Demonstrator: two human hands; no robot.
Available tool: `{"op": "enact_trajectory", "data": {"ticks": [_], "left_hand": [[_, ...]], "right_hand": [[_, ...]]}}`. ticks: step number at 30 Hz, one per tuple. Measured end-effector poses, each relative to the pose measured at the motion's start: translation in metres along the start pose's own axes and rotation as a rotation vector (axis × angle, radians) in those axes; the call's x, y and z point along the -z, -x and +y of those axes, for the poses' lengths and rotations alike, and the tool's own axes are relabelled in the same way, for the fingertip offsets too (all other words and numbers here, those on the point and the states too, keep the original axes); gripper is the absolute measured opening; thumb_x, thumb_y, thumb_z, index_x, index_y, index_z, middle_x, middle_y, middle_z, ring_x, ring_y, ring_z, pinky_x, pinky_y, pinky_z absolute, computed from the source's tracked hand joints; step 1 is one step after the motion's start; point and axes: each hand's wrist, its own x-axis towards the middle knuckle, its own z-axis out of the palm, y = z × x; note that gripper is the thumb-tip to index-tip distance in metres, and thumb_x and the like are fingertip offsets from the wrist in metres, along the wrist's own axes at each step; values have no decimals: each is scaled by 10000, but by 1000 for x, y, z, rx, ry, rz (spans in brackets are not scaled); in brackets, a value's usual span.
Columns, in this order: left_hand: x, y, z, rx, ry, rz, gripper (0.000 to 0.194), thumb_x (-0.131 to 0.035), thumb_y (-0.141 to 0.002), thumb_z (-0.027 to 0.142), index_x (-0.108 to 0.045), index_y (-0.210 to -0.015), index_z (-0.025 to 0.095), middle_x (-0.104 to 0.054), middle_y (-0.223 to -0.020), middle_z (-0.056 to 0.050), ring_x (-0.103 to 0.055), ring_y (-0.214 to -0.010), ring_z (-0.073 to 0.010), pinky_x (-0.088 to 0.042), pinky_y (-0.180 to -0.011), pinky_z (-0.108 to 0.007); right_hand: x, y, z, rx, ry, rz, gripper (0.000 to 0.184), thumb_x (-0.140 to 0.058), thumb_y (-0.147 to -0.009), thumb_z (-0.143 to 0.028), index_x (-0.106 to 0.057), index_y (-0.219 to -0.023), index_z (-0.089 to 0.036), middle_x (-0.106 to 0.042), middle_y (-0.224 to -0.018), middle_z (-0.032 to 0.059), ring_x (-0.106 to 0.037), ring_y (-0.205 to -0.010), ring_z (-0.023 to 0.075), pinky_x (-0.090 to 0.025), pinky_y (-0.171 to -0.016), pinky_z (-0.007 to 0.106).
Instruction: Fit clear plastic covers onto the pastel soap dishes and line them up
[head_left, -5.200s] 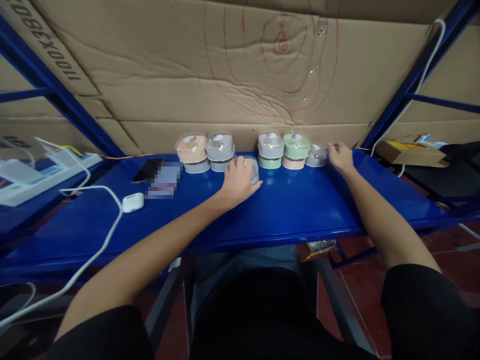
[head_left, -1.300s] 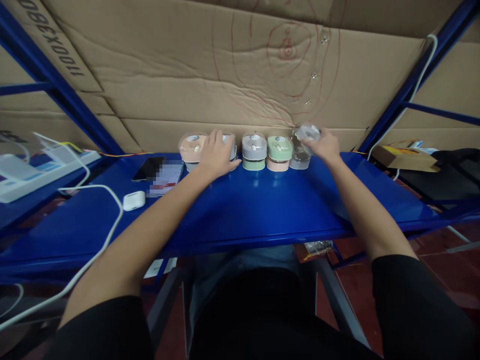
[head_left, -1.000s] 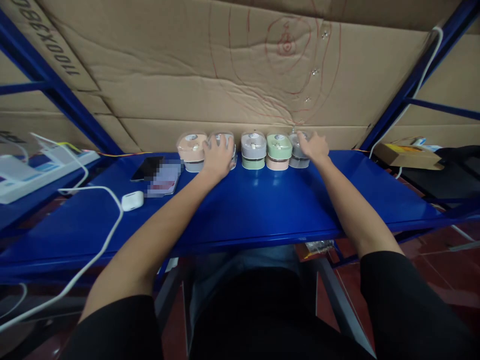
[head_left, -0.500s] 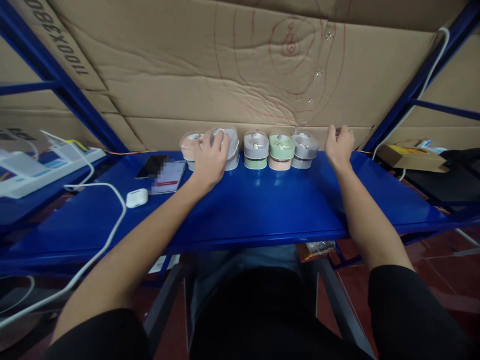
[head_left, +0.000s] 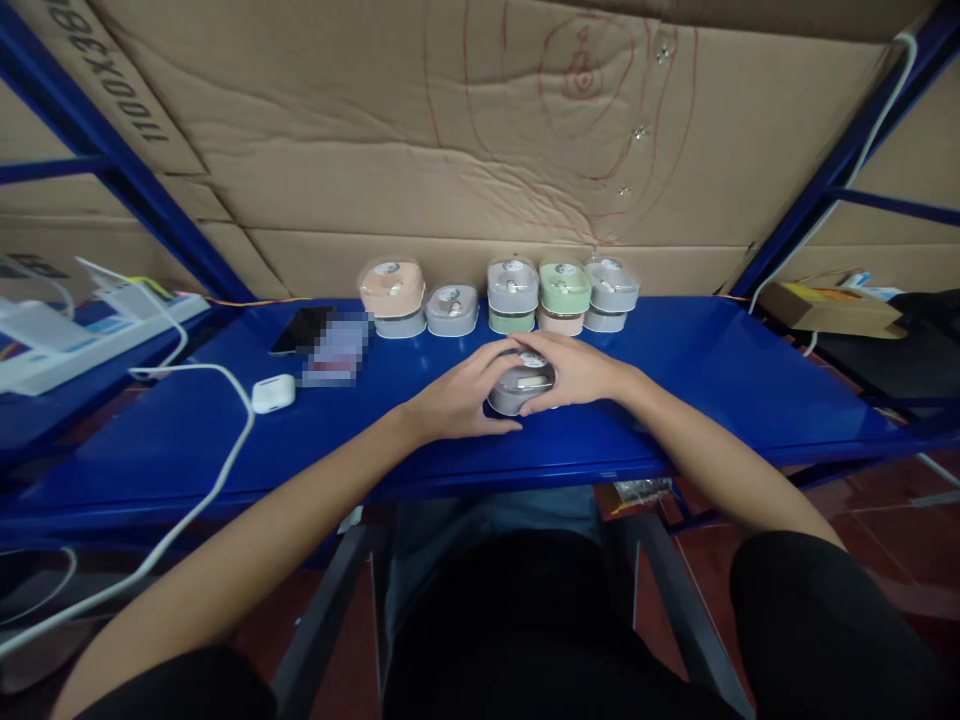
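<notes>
One grey box (head_left: pixel 517 396), clear-lidded with a sticker on top: on or just over the worktop (head_left: pixel 720 360), nearer its front edge than the row behind; whether lifted cannot be told.

Right hand (head_left: pixel 579 370): closed round the grey box from its right, thumb on the near side, fingers over the far side.

Left hand (head_left: pixel 463 392): curved about the left side, thumb in front and fingers behind; whether it bears on the box cannot be told. The fingertips of the two hands meet, or nearly meet, beyond it.

Four two-high stacks and one single box, rear of worktop, left to right: pink-over-grey stack (head_left: pixel 391 290); single box (head_left: pixel 451 312), grey, close to it; a gap; grey-over-green stack (head_left: pixel 513 290); green-over-pink stack (head_left: pixel 564 290); all-grey stack (head_left: pixel 613 288), the last three side by side.

Sundries, left: white case (head_left: pixel 274 394); dark phone (head_left: pixel 300 332); white cable (head_left: pixel 225 455); power strip (head_left: pixel 139 330).

Sundry, right: open carton (head_left: pixel 832 312).

Step in hand, as judged: handling the grey box between both hands, apart from the row. Next move, as judged: calls for an even hold from both sides, box level, lid unsqueezed, stacks unknocked.
</notes>
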Motion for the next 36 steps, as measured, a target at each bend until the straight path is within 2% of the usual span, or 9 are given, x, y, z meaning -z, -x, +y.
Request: {"op": "enact_trajectory", "data": {"ticks": [3,7,12,14,22,27,30,34,36], "left_hand": [[-2,3,-3,150,112,86,1152,-1022,-751,622,-441,-1677,258,-473,-1733,-230,-477,-1629,-485,-415,-1363,-675],[-4,5,-7,308,184,116,1313,-1007,-763,602,-256,-1785,259,-535,-1691,-232,-572,-1550,-457,-471,-1306,-668],[0,8,-4,223,73,-30,590,-822,-956,549,-747,-1480,287,-586,-1657,-136,-577,-1545,-404,-432,-1353,-610],[2,9,-2,189,42,-26,444,-760,-1002,528,-832,-1365,282,-565,-1678,-129,-550,-1569,-395,-421,-1363,-604],[36,21,-26,396,-112,174,559,-619,-1029,683,-870,-1161,200,-651,-1561,-173,-631,-1465,-415,-463,-1323,-619],[52,34,-44,556,-213,86,623,-697,-910,801,-842,-1015,203,-683,-1455,-182,-663,-1380,-442,-510,-1252,-643],[53,35,-41,572,-207,34,637,-710,-884,815,-833,-1006,202,-696,-1395,-180,-688,-1325,-430,-549,-1200,-614],[48,28,-21,490,-165,206,495,-699,-970,677,-816,-1112,218,-643,-1552,-152,-644,-1434,-395,-492,-1271,-586],[41,22,-7,388,-115,197,428,-721,-975,617,-811,-1143,233,-622,-1590,-136,-624,-1475,-377,-459,-1306,-577]], "right_hand": [[-3,-2,-1,15,-29,38,1229,-948,-711,-808,-506,-1722,-268,-593,-1708,179,-590,-1543,461,-511,-1264,659],[13,0,8,-2,-47,104,1151,-888,-772,-840,-540,-1699,-253,-610,-1689,184,-599,-1533,457,-499,-1279,647],[42,20,41,-215,9,207,999,-685,-911,-923,-603,-1636,-239,-720,-1554,192,-697,-1381,488,-541,-1190,715],[48,29,52,-289,11,199,998,-661,-912,-941,-626,-1608,-227,-756,-1489,196,-737,-1303,477,-570,-1145,712],[45,36,62,-305,31,87,926,-761,-858,-905,-688,-1534,-276,-769,-1464,145,-749,-1281,434,-585,-1147,689],[39,36,72,-403,178,-29,1064,-944,-692,-832,-697,-1547,-251,-729,-1475,200,-684,-1356,534,-571,-1145,761],[42,39,77,-416,201,-77,1116,-918,-709,-840,-661,-1607,-230,-701,-1516,217,-648,-1406,554,-562,-1166,751],[52,43,80,-386,125,-147,1156,-985,-667,-726,-618,-1667,-278,-700,-1570,159,-663,-1409,527,-550,-1212,704],[56,43,80,-364,91,-150,1127,-1007,-657,-654,-637,-1653,-280,-729,-1542,141,-695,-1371,509,-563,-1202,691]]}}
